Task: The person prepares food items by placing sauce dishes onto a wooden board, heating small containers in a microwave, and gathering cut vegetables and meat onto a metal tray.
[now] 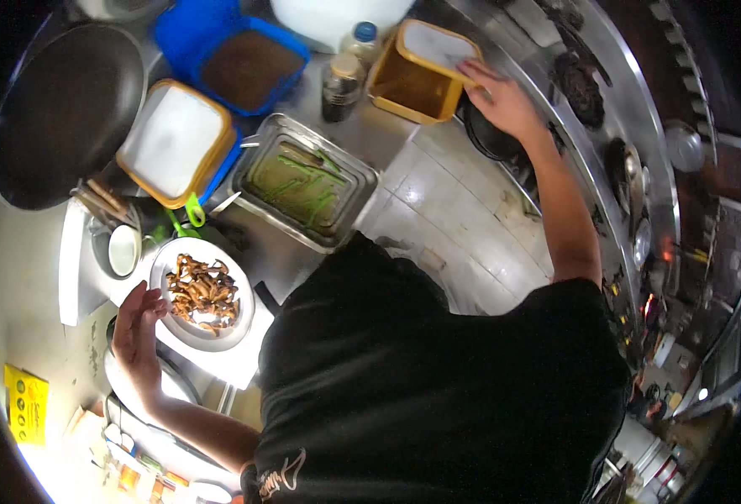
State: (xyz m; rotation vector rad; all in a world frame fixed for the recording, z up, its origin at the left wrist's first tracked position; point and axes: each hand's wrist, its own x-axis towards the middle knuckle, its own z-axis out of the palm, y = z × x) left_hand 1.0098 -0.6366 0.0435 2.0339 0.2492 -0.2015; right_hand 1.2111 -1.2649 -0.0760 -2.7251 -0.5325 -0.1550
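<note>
A white oval plate (237, 329) of browned, strip-like food (204, 291) lies at the lower left. My left hand (138, 332) is at its left rim, fingers bent together against the edge. Far to the right, my right arm reaches forward over a yellow-rimmed tub (390, 94) with brown contents. The tub's white lid (432, 44) is raised and tilted over the far part of the opening. My right hand (496, 94) grips the lid's right edge with its fingers; the thumb is partly hidden.
A metal tray (355, 217) with green stalks in liquid lies mid-counter. Behind are blue containers (282, 91), a white-lidded tub (173, 143) and two jars (342, 80). A large black pan (64, 118) stands left; a stove edge (572, 151) runs right. Below is tiled floor (463, 227).
</note>
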